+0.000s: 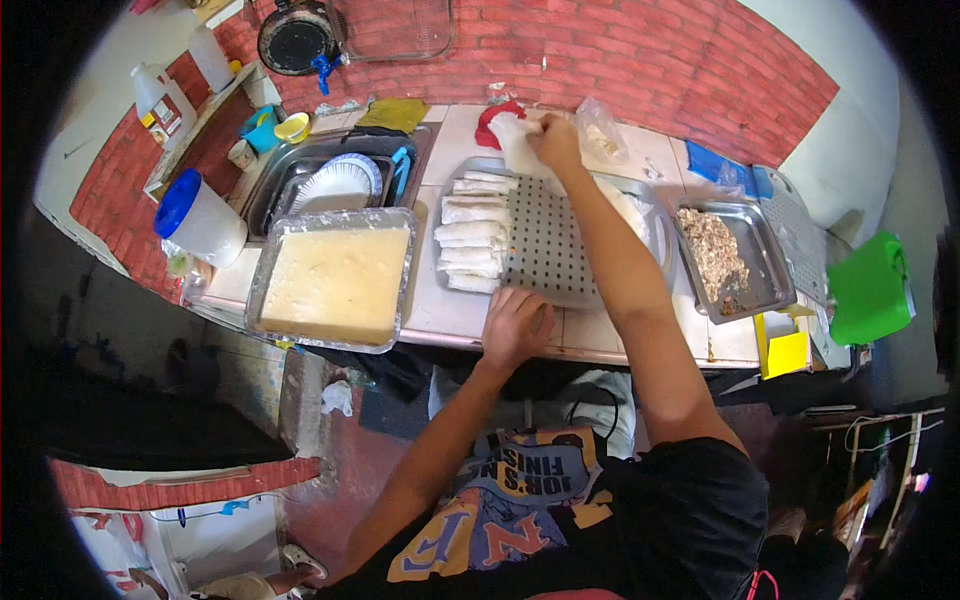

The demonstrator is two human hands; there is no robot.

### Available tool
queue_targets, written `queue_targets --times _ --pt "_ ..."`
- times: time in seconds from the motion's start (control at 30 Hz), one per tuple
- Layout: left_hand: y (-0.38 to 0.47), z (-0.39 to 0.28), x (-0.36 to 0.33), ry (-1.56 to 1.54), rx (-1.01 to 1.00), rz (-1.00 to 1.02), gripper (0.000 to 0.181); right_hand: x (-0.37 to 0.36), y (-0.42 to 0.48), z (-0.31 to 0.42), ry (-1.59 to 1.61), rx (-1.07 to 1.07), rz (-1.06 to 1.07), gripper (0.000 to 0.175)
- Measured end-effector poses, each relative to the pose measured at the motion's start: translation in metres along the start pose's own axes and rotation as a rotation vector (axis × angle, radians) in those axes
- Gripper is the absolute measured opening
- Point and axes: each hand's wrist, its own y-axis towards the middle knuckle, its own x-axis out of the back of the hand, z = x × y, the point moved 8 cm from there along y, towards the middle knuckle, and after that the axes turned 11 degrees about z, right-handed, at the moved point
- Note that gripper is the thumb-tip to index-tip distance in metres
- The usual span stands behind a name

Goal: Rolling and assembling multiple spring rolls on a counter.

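A perforated metal tray lies on the tiled counter, with several white rolled wrappers lined up on its left side. My right hand is above the tray's far edge, its fingers closed on a thin white wrapper sheet that hangs to the left. More white sheets lie at the tray's right side, partly behind my right forearm. My left hand rests at the tray's near edge with fingers curled; nothing shows in it. To the right, a metal pan holds a crumbly filling.
A pan of pale yellow mixture sits left, before a sink holding a paper plate. A blue-lidded container, red cloth, plastic bag and green plastic item are around. A person's leg shows lower left.
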Motion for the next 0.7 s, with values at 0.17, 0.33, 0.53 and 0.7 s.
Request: queue_targets --times 0.17,0.33,0.53,0.7 --pt "-0.005 0.005 0.0 0.012 0.002 -0.02 0.014 0.038 -0.005 -0.021 0.101 -0.152 0.169 0.042" --pt "-0.003 0.003 -0.001 0.014 -0.004 -0.017 0.016 0.044 -0.044 -0.052 -0.201 -0.298 0.292 0.043" --pt "-0.004 0.002 0.001 0.013 -0.024 -0.037 0.017 0.048 -0.072 -0.026 -0.195 0.008 0.406 0.038" --pt "-0.005 0.001 0.002 0.03 -0.046 -0.046 0.015 0.023 -0.094 -0.011 -0.339 0.206 0.62 0.027"
